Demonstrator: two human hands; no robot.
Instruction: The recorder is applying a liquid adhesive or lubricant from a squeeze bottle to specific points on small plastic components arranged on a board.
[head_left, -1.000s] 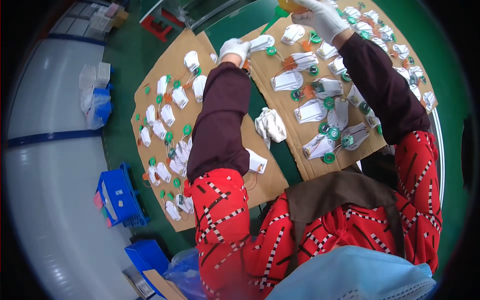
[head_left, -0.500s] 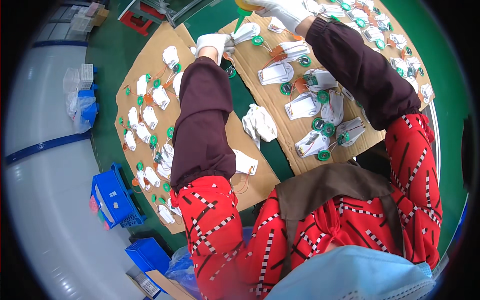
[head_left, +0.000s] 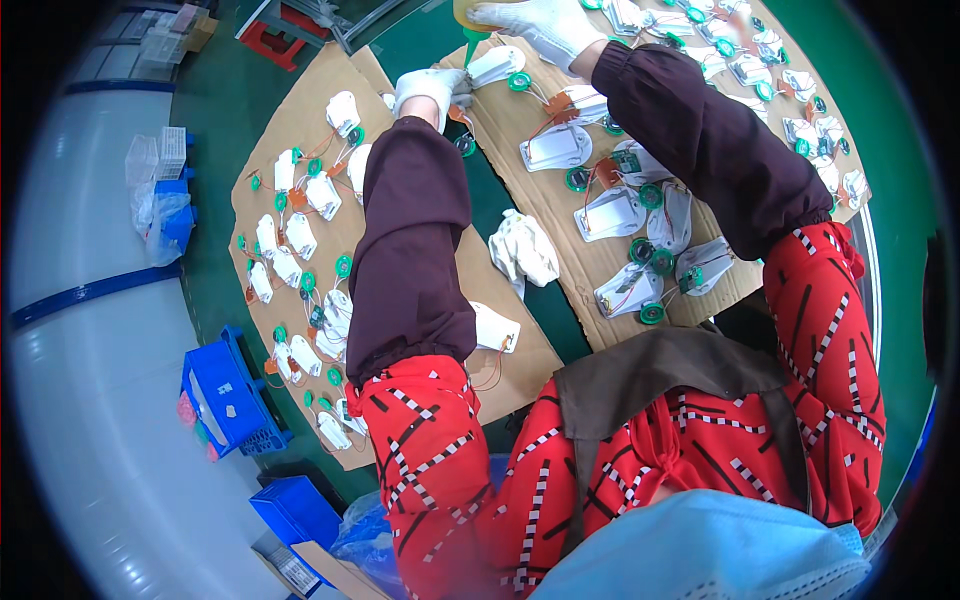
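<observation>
Gluing the part at the far edge of the board

My left hand [head_left: 432, 88] pinches a white part [head_left: 497, 66] on the right board [head_left: 560, 215]; my right hand [head_left: 535, 22] grips the bottle [head_left: 470, 14], its nozzle on the part. I judge most parts untouched.

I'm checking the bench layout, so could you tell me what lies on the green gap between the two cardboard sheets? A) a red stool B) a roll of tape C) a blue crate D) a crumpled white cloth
D: a crumpled white cloth lies between the left cardboard sheet and the right cardboard sheet.
</observation>
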